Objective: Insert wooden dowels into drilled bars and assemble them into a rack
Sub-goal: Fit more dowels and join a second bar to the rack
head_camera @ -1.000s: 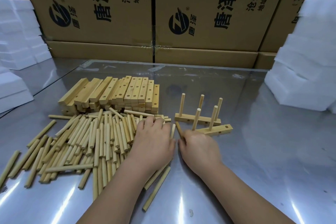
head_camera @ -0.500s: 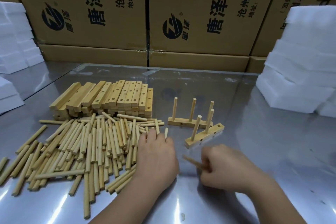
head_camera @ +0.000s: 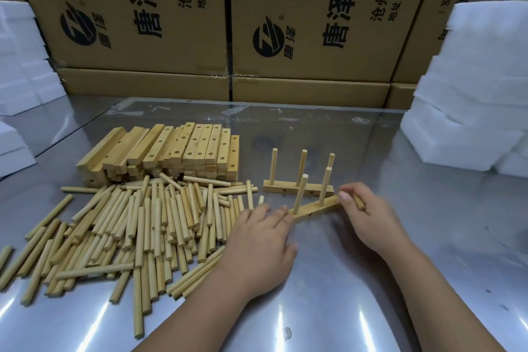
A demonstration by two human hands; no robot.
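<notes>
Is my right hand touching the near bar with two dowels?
Touching: the head view shows the right hand with its thumb on the end of the near bar.

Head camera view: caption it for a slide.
Right hand holds a dowel at one end of the near bar; left hand at the other.

Printed cardboard boxes stand in a row behind the shiny metal table, with stacks of white foam blocks at its left and right edges.

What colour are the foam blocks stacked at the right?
White; the foam blocks show best in the head view.
</notes>
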